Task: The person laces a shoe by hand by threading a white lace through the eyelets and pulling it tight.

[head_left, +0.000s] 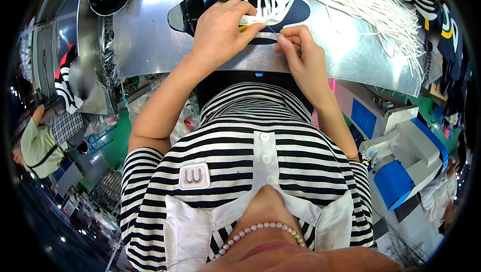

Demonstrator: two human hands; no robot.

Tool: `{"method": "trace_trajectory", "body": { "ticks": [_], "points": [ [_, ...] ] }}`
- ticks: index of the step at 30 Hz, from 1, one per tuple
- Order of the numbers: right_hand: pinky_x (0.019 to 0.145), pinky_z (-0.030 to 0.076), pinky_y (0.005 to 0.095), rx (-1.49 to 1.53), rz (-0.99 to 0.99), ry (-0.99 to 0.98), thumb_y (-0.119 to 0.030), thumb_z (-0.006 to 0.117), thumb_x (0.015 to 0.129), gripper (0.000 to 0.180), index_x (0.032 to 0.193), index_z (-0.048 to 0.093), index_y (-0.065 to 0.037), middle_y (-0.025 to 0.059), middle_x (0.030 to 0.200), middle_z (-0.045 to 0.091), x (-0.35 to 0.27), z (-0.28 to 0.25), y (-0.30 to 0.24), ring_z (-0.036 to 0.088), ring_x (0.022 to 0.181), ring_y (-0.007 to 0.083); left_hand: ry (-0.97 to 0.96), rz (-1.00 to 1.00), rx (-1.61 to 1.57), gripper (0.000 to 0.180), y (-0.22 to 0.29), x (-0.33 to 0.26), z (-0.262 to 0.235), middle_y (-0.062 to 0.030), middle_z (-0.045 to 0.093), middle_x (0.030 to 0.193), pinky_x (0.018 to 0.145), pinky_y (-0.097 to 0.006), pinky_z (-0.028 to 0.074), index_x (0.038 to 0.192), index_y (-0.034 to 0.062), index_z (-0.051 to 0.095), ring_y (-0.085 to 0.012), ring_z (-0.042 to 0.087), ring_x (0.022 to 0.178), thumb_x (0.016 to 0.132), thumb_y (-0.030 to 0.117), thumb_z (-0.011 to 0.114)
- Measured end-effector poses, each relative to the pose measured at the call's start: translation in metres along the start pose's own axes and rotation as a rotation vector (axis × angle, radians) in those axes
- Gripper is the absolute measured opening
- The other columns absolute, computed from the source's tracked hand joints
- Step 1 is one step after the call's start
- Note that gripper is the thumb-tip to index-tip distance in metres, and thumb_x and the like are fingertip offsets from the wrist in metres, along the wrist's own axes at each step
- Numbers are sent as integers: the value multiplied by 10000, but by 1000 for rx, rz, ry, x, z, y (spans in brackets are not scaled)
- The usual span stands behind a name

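navy shoe (295,9) at near edge of metal table (150,31), lacing in hand. left hand (220,29) presses the upper; right hand (300,46) pinches a white lace (268,35). next likely calls for threading an eyelet.

Navy shoe upper (295,9) w/ white lace (268,34), flat.
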State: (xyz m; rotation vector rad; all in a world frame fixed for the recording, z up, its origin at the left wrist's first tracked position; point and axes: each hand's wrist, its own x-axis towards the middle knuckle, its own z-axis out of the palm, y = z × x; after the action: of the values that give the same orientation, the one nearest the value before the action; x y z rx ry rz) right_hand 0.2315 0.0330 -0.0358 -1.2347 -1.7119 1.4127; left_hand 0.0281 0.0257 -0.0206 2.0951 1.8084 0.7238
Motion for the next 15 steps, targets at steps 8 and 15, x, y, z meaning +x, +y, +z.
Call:
{"method": "trace_trajectory", "body": {
  "ticks": [8, 15],
  "points": [
    [656, 517, 282, 34, 94, -23, -128, 612, 968, 156, 1020, 556, 8, 117, 801, 711, 1, -3, -5, 698, 739, 158, -62, -27, -49, 320, 1, 1, -3, -117, 689, 952, 775, -387, 495, 972, 20, 681, -320, 643, 868, 826, 299, 742],
    [634, 508, 271, -10, 109, -23, -119, 612, 956, 146, 1003, 553, 6, 108, 774, 706, 4, -1, -8, 678, 696, 152, -25, -1, -57, 290, 0, -1, -1, -112, 680, 912, 751, -377, 491, 946, 21, 678, -315, 641, 837, 814, 268, 754]
  ]
}}
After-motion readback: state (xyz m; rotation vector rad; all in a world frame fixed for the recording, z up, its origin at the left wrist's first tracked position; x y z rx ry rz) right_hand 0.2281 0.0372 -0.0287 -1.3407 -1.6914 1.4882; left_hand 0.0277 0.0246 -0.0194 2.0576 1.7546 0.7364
